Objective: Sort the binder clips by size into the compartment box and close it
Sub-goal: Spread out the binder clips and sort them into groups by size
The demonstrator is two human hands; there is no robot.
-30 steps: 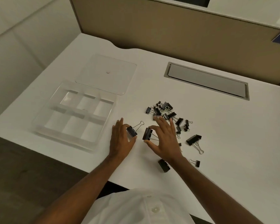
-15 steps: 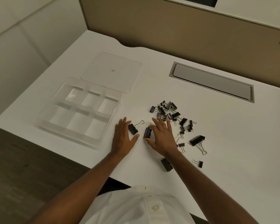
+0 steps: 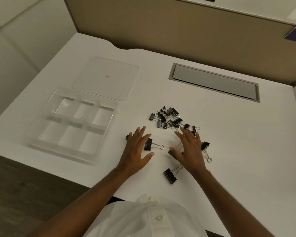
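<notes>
1. Lying flat on the white bench [image 3: 229, 134], the left hand [image 3: 135, 151] has its fingers spread, grip released, beside a large binder clip [image 3: 148, 144].
2. The right hand [image 3: 189, 151], fingers also straight, partly covers another large clip [image 3: 172, 153].
3. A pile of smaller binder clips [image 3: 169, 118] sits just beyond the fingertips.
4. The clear compartment box [image 3: 41, 132] stands left, its lid [image 3: 106, 77] off behind it.

A grey cable-tray cover [image 3: 214, 82] sits recessed in the white desk [image 3: 246, 151].
</notes>
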